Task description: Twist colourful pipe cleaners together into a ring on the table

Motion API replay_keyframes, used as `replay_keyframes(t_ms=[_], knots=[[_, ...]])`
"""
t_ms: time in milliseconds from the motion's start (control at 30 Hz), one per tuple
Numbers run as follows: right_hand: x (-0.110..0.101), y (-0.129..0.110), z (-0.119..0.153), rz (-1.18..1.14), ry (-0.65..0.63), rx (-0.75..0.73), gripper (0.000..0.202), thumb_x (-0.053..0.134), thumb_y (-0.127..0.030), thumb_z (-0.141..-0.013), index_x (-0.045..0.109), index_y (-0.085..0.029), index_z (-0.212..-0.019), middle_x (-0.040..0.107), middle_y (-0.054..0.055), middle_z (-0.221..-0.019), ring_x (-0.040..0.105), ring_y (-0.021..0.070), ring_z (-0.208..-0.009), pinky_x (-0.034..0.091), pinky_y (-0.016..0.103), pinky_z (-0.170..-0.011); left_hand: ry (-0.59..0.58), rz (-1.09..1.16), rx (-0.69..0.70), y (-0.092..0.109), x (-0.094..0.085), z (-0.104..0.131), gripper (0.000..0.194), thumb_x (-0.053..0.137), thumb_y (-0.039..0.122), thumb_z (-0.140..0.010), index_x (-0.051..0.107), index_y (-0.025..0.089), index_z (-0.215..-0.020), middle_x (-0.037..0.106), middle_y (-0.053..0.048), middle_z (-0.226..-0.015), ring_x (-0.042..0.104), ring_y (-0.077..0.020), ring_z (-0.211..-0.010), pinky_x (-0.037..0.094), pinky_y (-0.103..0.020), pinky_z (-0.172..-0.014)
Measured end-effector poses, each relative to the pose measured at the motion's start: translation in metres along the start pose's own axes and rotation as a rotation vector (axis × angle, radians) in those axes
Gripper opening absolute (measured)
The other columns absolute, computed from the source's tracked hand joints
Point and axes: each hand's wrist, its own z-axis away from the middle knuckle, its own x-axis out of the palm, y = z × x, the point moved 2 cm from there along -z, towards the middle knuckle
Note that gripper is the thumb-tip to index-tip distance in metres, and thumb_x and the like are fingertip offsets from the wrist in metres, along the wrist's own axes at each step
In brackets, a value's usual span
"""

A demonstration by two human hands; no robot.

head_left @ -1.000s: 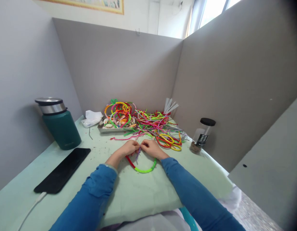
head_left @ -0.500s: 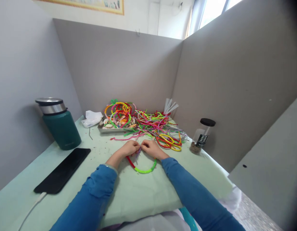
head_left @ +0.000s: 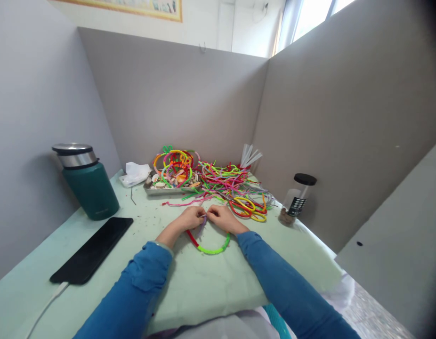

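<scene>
A ring (head_left: 212, 252) wrapped in red, lime and darker green pipe cleaner lies low over the table cloth, its far side hidden under my hands. My left hand (head_left: 191, 218) is closed in a pinch at the ring's far left part. From its fingertips a thin purple pipe cleaner (head_left: 203, 227) hangs down inside the ring. My right hand (head_left: 221, 218), fingers also pinched together, grips the ring's far right part, its fingertips almost touching those of the left. Just what lies between the fingertips is partly hidden.
Behind my hands is a metal tray (head_left: 168, 191) of shells and coloured rings, beside a heap of pipe cleaners (head_left: 225, 178). Scissors with red and yellow handles (head_left: 246, 207) lie right. A jar (head_left: 296, 200), green bottle (head_left: 89, 188), phone (head_left: 92, 249) and tissue pack (head_left: 135, 174) stand or lie around.
My left fingertips have shifted slightly, and the purple pipe cleaner shows a little more beside them. The right hand and the ring stay almost where they were.
</scene>
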Motion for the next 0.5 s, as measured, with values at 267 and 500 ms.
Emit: replay_keyframes(t_ms=[267,500], knots=[[-0.0016,-0.0026,0.0003,-0.004,-0.004,0.012,0.016,0.051,-0.022,-0.081,0.062,-0.016,-0.072,0.058,-0.001,-0.064,0.045,0.0098,-0.059,0.026,0.021,-0.053,-0.007,0.056,-0.007,0.0037,-0.0001,0.0009,0.011,0.054,0.025,-0.071,0.059,0.015,-0.073,0.046,0.006,-0.048,0.044,-0.0097,-0.044,0.030,-0.021,-0.047],[-0.0028,-0.0037,-0.0003,0.002,-0.012,0.011,0.016,0.051,-0.022,-0.082,0.061,-0.015,-0.071,0.057,-0.001,-0.063,0.045,0.0096,-0.059,0.027,0.021,-0.054,-0.039,0.163,0.015,0.0033,0.0011,0.0015,0.025,0.052,0.040,-0.075,0.056,0.015,-0.072,0.044,0.006,-0.047,0.041,-0.0089,-0.039,0.030,-0.021,-0.043]])
